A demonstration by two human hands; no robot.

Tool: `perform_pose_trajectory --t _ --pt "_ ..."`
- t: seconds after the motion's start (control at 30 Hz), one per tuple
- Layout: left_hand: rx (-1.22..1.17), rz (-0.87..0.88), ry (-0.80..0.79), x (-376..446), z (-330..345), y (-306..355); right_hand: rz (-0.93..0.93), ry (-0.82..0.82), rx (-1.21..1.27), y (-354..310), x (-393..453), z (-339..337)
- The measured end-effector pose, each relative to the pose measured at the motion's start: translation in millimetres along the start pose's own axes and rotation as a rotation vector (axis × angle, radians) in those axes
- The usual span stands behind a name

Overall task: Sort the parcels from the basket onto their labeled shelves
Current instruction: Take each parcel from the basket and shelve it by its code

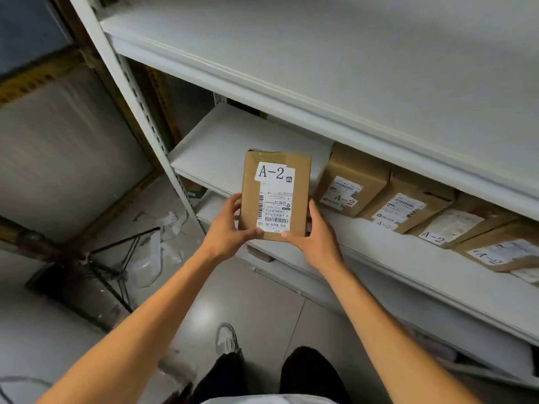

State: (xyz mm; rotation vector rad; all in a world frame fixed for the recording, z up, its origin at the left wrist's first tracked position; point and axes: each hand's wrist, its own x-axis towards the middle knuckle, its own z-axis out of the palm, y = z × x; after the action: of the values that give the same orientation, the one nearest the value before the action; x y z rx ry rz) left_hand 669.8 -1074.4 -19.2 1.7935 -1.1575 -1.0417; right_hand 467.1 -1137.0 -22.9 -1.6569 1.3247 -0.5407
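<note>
Brown parcel (274,196), labelled A-2, gripped at its lower corners by left hand (226,228) and right hand (316,237), held above shelf (364,246) edge, near a row of A-2 boxes (353,182).

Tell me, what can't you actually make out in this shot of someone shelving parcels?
All in the head view:
- Fine print on the held parcel: too small; only A-2 reads.
- Its lower edge: covered by the left hand and right hand.
- Row of shelved parcels: cut off by the right edge.
- Shelf's own label: none visible.
</note>
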Motion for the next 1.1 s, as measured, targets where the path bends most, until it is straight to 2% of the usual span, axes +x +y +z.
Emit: perform_pose_trajectory --t 0.23,0.43,0.53,0.7,0.87,1.1 --pt "0.11 0.065 -0.075 60.1 -12.3 9.3 0.104 0.169 -0.056 10.7 44.7 25.8" --pt "0.114 0.091 -0.028 99.7 -1.4 6.6 0.125 0.155 0.055 26.9 71.1 38.0" --pt "0.14 0.13 -0.055 113.7 3.5 3.1 0.144 0.175 0.108 31.2 73.4 39.9" --pt "0.228 0.192 -0.036 130.1 9.4 -7.1 0.093 0.206 0.068 36.2 79.3 39.1" --pt "0.244 0.2 -0.087 140.3 6.6 -7.6 0.094 0.27 0.062 36.7 82.6 46.8" --pt "0.142 0.136 -0.202 136.1 1.2 -14.9 0.128 0.242 0.043 39.6 80.9 56.1"
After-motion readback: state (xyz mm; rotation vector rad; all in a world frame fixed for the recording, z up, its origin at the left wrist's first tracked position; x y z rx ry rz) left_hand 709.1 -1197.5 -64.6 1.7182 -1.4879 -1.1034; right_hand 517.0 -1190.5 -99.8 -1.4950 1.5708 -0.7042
